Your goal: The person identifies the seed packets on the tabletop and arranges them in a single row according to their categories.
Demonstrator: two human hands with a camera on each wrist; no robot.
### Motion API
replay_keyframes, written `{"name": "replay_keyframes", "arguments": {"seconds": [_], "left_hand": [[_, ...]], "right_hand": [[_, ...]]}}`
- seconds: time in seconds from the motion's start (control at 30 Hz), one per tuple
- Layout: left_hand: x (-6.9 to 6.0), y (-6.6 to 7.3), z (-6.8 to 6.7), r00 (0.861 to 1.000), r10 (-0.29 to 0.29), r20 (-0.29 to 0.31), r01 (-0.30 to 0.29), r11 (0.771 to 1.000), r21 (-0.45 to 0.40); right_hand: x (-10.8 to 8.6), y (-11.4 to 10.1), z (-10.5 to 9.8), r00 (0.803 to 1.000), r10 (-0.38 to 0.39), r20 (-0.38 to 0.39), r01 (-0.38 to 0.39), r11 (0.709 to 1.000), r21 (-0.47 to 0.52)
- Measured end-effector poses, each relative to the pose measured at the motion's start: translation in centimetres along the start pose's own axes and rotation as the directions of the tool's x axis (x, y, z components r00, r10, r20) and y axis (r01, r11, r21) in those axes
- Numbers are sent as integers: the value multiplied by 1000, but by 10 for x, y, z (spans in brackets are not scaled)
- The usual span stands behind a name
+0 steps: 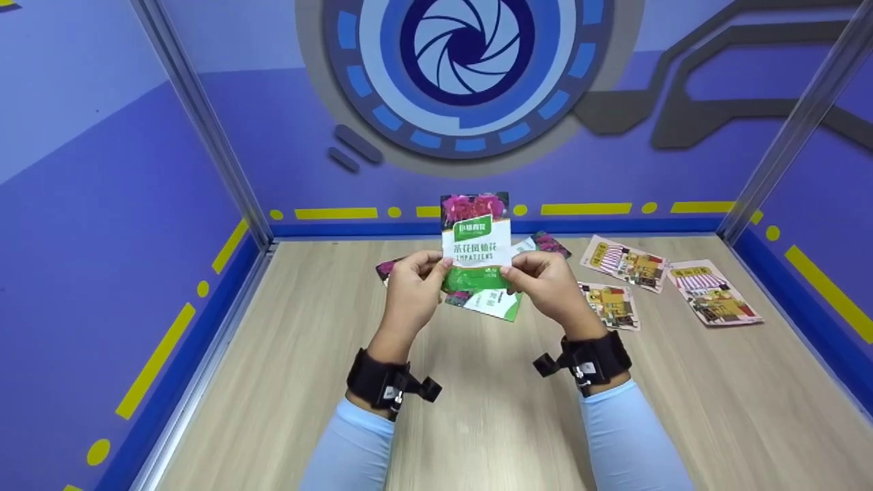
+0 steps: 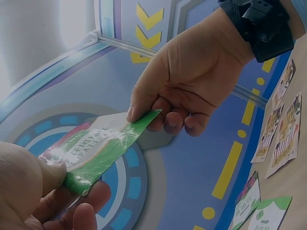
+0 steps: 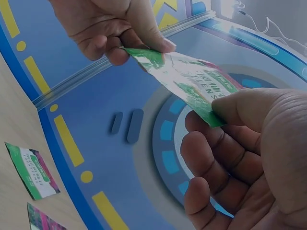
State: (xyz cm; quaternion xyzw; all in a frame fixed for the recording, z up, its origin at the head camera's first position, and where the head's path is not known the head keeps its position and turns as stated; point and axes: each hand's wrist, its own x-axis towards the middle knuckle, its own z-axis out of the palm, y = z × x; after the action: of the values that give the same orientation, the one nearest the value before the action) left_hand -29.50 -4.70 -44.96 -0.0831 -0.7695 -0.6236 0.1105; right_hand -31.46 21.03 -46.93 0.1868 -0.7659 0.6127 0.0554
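Packet [image 1: 476,239] in hands [image 1: 415,290] [image 1: 551,290], some others [image 1: 492,303] part-hidden

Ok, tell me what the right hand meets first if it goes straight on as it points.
The held packet, which the right hand already pinches; past it, probably the back wall, though depth is unclear.

Three cards [image 1: 627,264] lie right of the held packet [image 1: 476,239].

Head view looks down over the desk [image 1: 470,423] toward twelve o'clock; nearer wrist views, from seven and five, share the packet [image 2: 100,147].
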Motion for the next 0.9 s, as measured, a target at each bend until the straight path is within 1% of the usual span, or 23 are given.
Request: {"name": "replay_keyframes", "arguments": {"seconds": [0.1, 0.3, 0.5, 0.77, 0.83, 0.9], "left_hand": [[1, -1, -1, 1000, -3, 10, 3, 1000, -4], [3, -3, -1, 1000, -5, 16, 5, 1000, -6], [1, -1, -1, 1000, 4, 16, -4, 1000, -4], [1, -2, -2, 1000, 13, 13, -13, 1000, 12], [2, -2, -4, 1000, 11, 9, -11, 1000, 22], [3, -2, -8, 1000, 4, -8, -4, 1000, 17]], "right_hand": [[0, -1, -1, 1000, -2, -3, 2, 1000, 3], [-2, -2, -3, 999, -31, 9, 31, 999, -18], [-2, -3, -3, 999, -47, 13, 48, 999, -18], [-2, -3, -3, 999, -33, 20, 34, 999, -25], [-2, -1, -3, 999, -34, 24, 35, 998, -46], [-2, 0, -4, 998, -45, 39, 48, 996, -77]]}}
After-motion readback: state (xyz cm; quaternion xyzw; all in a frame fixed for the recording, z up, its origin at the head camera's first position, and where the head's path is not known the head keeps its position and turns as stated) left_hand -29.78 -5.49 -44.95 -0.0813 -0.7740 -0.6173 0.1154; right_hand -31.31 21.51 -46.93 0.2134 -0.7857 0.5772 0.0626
